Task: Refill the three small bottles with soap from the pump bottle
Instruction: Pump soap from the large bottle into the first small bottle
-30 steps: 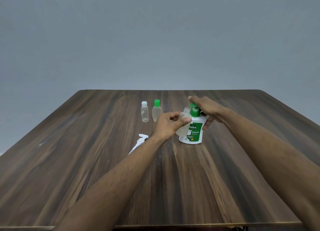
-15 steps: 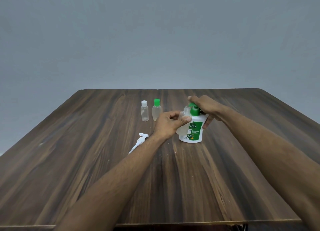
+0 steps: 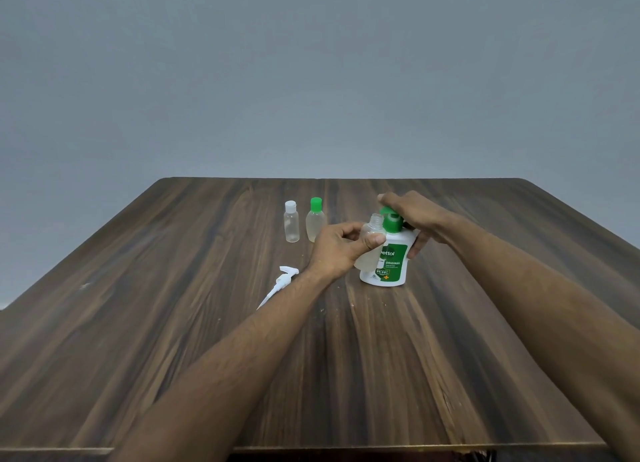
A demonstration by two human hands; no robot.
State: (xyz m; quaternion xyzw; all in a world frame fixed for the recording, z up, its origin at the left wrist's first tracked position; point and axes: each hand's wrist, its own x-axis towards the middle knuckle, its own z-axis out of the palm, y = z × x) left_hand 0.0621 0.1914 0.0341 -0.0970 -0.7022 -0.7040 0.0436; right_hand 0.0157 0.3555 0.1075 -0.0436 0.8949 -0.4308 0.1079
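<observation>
the left hand [image 3: 341, 248] grips an open small bottle [image 3: 369, 242] against the pump bottle [image 3: 389, 261], which stands on the desk [image 3: 173, 323] toward its far edge. the right hand [image 3: 414, 216] curls over the green pump [image 3: 391, 219]. two capped bottles [image 3: 291, 225] stand nearer the far edge.

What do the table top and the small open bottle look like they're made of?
Table: dark wood or wood-look laminate with a smooth, faintly shiny finish; streaky grain shows. Small open bottle, held by the left hand: probably clear plastic, see-through with a threaded neck.
</observation>
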